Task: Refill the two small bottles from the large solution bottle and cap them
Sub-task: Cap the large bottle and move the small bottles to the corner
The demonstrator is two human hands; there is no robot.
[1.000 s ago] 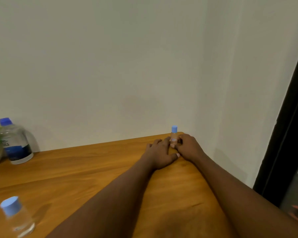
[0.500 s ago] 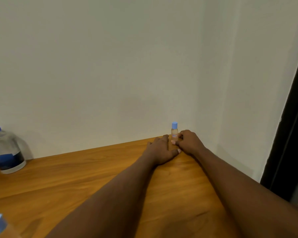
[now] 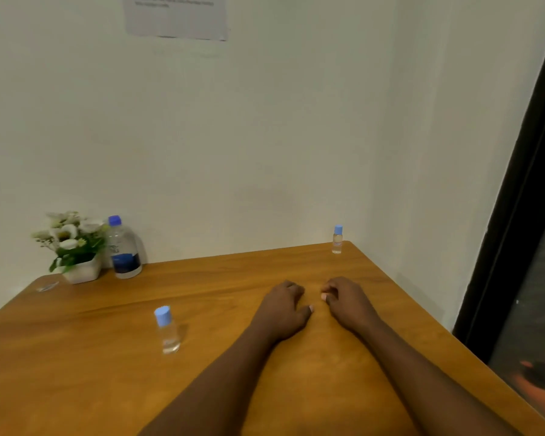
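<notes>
Two small bottles capped, both upright: far small bottle [image 3: 337, 239] at the table's [image 3: 375, 357] back right corner, near small bottle [image 3: 168, 329] mid-left. Large solution bottle [image 3: 122, 247] capped, by the flower pot [image 3: 76, 247] at the back left. Left hand [image 3: 282, 311] and right hand [image 3: 346, 302] rest on the wood, fingers loosely curled, gripping nothing. Looks like either the very start or the finish; fill levels unclear. If starting, next means uncapping a bottle.

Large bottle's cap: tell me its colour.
Blue, on the large bottle's cap, seen in the head view.
</notes>
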